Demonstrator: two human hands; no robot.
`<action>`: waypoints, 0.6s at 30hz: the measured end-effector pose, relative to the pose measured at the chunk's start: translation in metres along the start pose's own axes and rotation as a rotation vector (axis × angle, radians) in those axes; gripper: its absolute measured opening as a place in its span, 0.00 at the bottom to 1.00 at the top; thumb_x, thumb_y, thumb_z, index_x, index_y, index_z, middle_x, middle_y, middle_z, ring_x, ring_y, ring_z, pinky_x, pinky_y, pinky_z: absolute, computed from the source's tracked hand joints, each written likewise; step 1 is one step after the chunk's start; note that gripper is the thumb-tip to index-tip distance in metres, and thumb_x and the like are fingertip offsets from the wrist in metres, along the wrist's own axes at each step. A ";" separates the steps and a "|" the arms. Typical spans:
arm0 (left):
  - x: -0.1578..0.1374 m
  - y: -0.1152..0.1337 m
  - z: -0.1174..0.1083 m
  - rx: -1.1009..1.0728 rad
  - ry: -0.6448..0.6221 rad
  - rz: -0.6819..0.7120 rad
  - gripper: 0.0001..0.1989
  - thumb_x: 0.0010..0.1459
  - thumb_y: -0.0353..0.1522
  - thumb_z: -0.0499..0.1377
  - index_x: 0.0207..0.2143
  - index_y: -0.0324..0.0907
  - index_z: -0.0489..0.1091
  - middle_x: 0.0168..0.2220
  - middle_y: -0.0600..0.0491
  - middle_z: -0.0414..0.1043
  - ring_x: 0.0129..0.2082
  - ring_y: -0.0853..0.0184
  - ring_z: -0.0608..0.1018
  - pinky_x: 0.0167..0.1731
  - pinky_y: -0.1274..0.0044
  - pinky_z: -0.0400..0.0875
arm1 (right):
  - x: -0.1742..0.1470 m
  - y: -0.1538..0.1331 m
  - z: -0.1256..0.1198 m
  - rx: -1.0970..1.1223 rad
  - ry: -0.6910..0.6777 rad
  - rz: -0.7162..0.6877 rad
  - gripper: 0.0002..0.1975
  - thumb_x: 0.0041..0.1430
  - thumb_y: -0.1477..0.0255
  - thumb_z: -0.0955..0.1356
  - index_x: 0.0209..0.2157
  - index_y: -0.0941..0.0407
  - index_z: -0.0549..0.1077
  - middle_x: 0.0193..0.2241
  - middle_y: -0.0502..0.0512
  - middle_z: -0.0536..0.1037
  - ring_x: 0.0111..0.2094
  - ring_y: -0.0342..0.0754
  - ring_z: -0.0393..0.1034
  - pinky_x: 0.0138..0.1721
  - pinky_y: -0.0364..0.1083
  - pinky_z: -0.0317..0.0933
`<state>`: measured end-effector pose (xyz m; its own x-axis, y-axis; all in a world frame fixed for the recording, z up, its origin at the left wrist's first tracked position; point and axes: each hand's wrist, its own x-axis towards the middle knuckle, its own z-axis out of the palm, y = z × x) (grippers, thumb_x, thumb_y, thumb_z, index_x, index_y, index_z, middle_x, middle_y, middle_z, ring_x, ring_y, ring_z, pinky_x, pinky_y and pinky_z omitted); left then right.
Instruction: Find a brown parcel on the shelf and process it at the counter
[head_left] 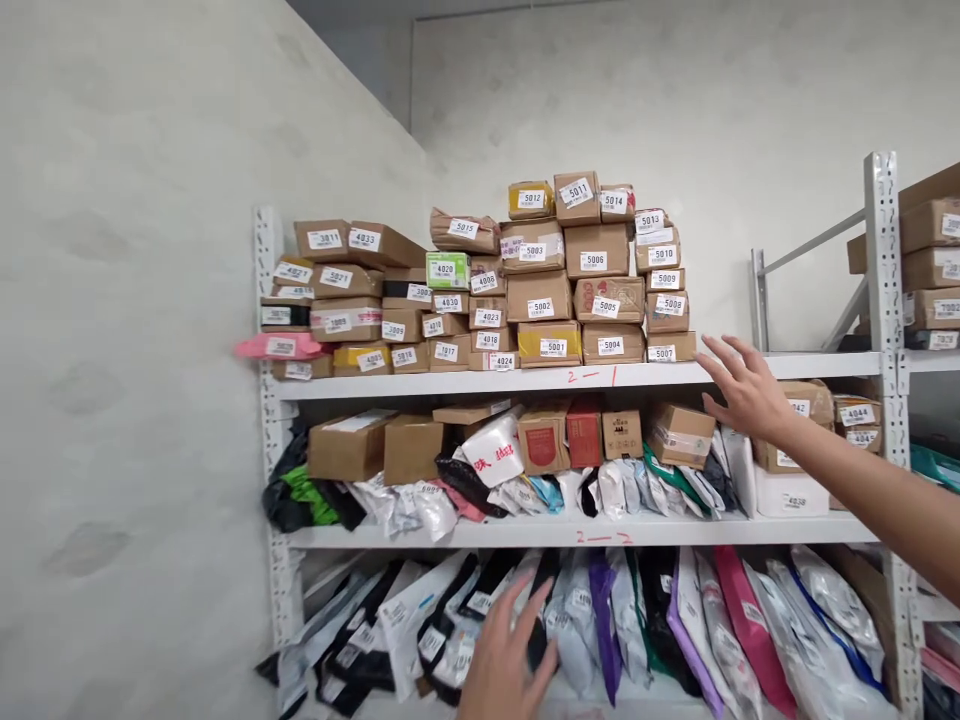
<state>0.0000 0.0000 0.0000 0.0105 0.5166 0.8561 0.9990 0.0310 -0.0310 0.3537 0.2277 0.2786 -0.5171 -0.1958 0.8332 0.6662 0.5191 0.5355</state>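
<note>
My right hand [739, 385] is raised in front of the shelf at the right, fingers spread and nothing in them. Behind its fingertips lies the small carton labelled 5007 [671, 347]; I cannot tell whether they touch. Low in the middle, my left hand [506, 655] is held up with its fingers apart, also holding nothing. Behind it stand bagged parcels on the lower shelf, among them a purple bag [604, 625] and a pink bag [757, 625]. Stacked brown cartons [538, 297] with number labels fill much of the top shelf.
The white shelf rack [889, 260] has tiers marked in red. On the middle tier [480, 535] are boxes and soft parcels. A pink parcel [277, 346] juts past the left post. A bare wall [127, 350] stands at the left, and another rack with cartons [930, 265] at the right.
</note>
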 end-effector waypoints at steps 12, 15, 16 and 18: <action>0.380 -0.140 -0.064 0.074 0.235 0.257 0.29 0.63 0.34 0.58 0.66 0.39 0.66 0.68 0.33 0.54 0.70 0.43 0.63 0.71 0.51 0.60 | 0.270 -0.047 0.095 -0.205 0.084 -0.010 0.49 0.60 0.54 0.74 0.73 0.64 0.54 0.72 0.71 0.56 0.72 0.73 0.47 0.72 0.76 0.43; 0.421 -0.153 -0.085 0.058 0.192 0.181 0.34 0.60 0.35 0.61 0.68 0.37 0.63 0.70 0.34 0.50 0.73 0.43 0.58 0.74 0.53 0.53 | 0.345 -0.052 0.102 -0.342 0.118 -0.062 0.55 0.59 0.45 0.71 0.70 0.74 0.57 0.68 0.75 0.62 0.70 0.69 0.54 0.71 0.69 0.50; 0.429 -0.154 -0.089 0.014 0.189 0.122 0.37 0.59 0.37 0.62 0.69 0.37 0.61 0.71 0.34 0.49 0.73 0.43 0.57 0.74 0.53 0.53 | 0.366 -0.051 0.103 -0.397 0.115 -0.082 0.54 0.59 0.42 0.67 0.66 0.77 0.62 0.65 0.74 0.67 0.68 0.67 0.59 0.69 0.65 0.53; 0.440 -0.152 -0.092 -0.095 0.175 -0.018 0.43 0.58 0.41 0.64 0.71 0.36 0.55 0.71 0.34 0.48 0.73 0.44 0.57 0.73 0.53 0.55 | 0.402 -0.045 0.108 -0.484 0.112 -0.115 0.50 0.61 0.41 0.51 0.44 0.75 0.77 0.54 0.68 0.77 0.62 0.61 0.67 0.64 0.59 0.58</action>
<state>-0.1436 0.1440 0.4285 -0.0080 0.3603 0.9328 0.9986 -0.0464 0.0265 0.0575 0.2156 0.5749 -0.5588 -0.3306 0.7605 0.7945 0.0494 0.6053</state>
